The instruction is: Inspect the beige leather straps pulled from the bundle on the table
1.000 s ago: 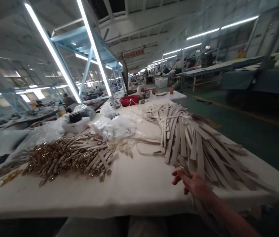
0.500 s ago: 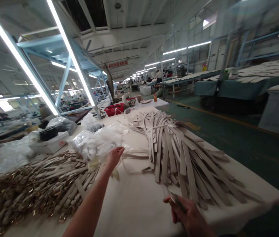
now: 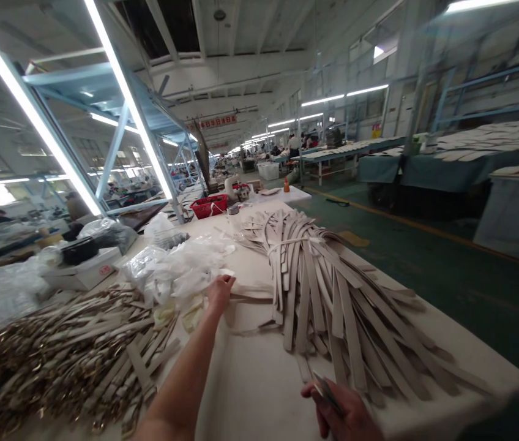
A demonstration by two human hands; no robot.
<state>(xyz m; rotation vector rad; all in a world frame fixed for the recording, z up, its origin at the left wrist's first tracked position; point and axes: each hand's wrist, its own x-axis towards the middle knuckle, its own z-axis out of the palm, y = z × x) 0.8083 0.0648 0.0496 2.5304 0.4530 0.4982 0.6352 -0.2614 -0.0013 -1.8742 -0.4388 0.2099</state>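
Straps point(image 3: 328, 288) long, flat, pale grey-beige, tied in one bundle, ends fanned

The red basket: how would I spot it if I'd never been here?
Follow the pale table in front of the person toward its far end. There, just right of the blue metal frame, sits the basket. Its bright red sides set it apart from the crumpled, see-through plastic bags nearer by.
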